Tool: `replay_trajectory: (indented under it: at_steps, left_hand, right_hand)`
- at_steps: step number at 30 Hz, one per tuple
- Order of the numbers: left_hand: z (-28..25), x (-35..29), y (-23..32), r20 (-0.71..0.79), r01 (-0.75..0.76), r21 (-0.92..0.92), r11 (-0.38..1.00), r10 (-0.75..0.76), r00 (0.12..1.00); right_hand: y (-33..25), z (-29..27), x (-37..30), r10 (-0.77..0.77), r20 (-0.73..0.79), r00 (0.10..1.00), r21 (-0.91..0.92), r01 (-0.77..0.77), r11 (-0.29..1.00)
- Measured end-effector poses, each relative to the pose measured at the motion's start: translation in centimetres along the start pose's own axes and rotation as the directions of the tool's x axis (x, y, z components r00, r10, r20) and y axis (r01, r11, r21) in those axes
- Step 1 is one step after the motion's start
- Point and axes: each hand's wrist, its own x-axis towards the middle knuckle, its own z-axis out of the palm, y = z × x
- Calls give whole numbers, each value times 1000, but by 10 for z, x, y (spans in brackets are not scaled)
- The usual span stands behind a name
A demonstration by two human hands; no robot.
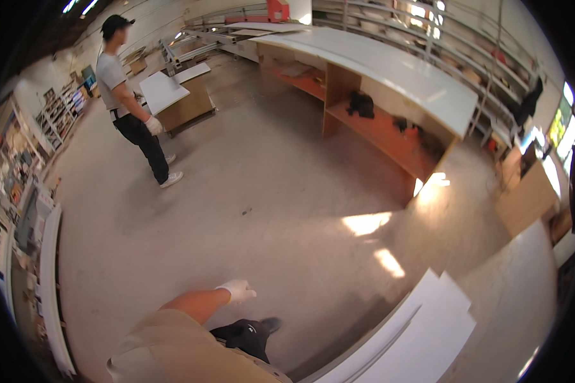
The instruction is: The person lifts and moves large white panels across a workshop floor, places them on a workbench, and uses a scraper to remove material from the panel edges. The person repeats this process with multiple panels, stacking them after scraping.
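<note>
My left hand (239, 291), in a white work glove, hangs over the floor beside my leg. Its fingers are loosely bent and somewhat apart, with nothing visible in them, so it is open. My right hand is out of the picture. At the lower right, close to my body, lies a stack of white flat panels (428, 319) with offset edges. My dark-trousered leg and shoe (270, 325) show between the hand and that stack.
A co-worker (122, 89) with white gloves stands at the far left by a low stack of boards (165, 90). Across the floor runs a long white-topped workbench (390, 57) with reddish shelves. Long pale panels (50, 287) line the left, and cardboard (527, 199) stands at the right.
</note>
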Motion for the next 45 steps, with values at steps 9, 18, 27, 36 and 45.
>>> replay_trajectory:
  at_steps: [9, 18, 27, 36, 45]
  left_hand:
    - [-322, 38, -33, -608, -168, -611, 774, -322, 726]
    - [-421, 130, -7, -902, -403, -401, 823, -277, 332]
    - [-120, 232, -34, 366, 475, -878, 65, -547, 753]
    - [-401, 402, 20, -366, 191, -236, 953, -269, 891]
    - [-889, 480, 244, -734, -488, -545, 681, -107, 670]
  right_hand:
    - [-167, -71, 163, -107, 132, 985, 344, 56, 937]
    - [-373, -97, 412, -599, 407, 690, -679, 667, 307]
    - [-820, -48, 489, -533, 366, 763, -573, 636, 517]
    - [-1167, 54, 530, -860, 477, 181, -475, 876, -79]
    - [-1464, 43, 660, -965, 160, 205, -584, 808, 75]
